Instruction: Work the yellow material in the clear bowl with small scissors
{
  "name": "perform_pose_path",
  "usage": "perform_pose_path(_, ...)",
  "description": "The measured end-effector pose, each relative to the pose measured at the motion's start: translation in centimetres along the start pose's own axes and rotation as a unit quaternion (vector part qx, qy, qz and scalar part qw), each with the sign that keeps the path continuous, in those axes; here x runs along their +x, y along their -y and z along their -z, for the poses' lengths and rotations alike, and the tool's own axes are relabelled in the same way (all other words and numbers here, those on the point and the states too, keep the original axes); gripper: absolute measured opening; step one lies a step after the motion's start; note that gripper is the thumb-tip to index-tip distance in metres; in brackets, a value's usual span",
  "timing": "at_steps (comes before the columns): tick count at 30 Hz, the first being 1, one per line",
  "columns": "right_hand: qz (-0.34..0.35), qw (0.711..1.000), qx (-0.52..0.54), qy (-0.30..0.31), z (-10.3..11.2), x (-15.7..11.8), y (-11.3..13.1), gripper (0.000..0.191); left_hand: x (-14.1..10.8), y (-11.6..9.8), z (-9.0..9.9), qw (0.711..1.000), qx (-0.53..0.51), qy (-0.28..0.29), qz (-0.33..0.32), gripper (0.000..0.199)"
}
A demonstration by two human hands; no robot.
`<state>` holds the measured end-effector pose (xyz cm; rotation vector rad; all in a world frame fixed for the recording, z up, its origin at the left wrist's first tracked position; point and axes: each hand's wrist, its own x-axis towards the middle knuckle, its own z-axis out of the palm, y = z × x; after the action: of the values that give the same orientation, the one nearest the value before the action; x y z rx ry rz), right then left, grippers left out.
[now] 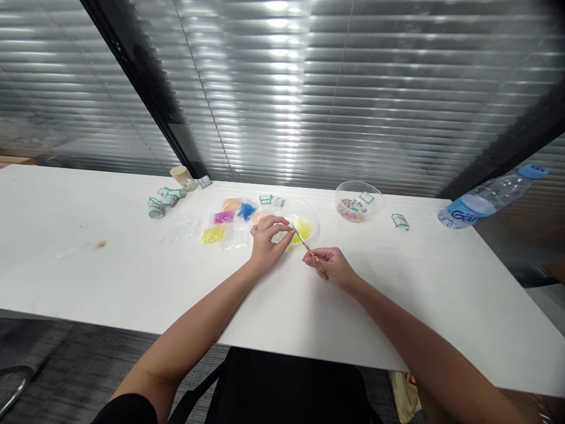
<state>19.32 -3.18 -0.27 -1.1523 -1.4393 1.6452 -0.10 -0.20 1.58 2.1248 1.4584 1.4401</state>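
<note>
My right hand (334, 266) grips a slim stick-like tool (315, 257) with a copper-coloured handle and a silvery front end, slanting up to the left. At its tip, the thumb and index finger of my left hand (266, 242) come together; whatever lies between them is too small to make out. Both hands are just above the near edge of a clear round dish (316, 213). Bright yellow small pieces (302, 229) lie in that dish, partly hidden by my left hand and the tool.
Small bags of yellow (213, 234), magenta (224, 217), orange and blue (246, 211) pieces lie left of the dish. A clear bowl (380, 203) with multicoloured beads stands right. Further out are a water bottle (474, 207), a wooden-lidded jar (182, 174) and several green-white packets (156, 208).
</note>
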Motion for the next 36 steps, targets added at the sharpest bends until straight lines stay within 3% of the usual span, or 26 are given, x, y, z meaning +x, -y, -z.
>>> perform_pose_path(8,-0.004,1.0,0.002,-0.009,-0.06,-0.02,0.2,0.034,0.06,-0.05,0.09,0.999,0.024,0.015,0.027,0.01)
perform_pose_path(36,-0.004,1.0,0.006,-0.017,-0.06,-0.18,0.4,0.037,0.33,-0.17,0.34,0.999,0.012,0.001,0.031,0.008)
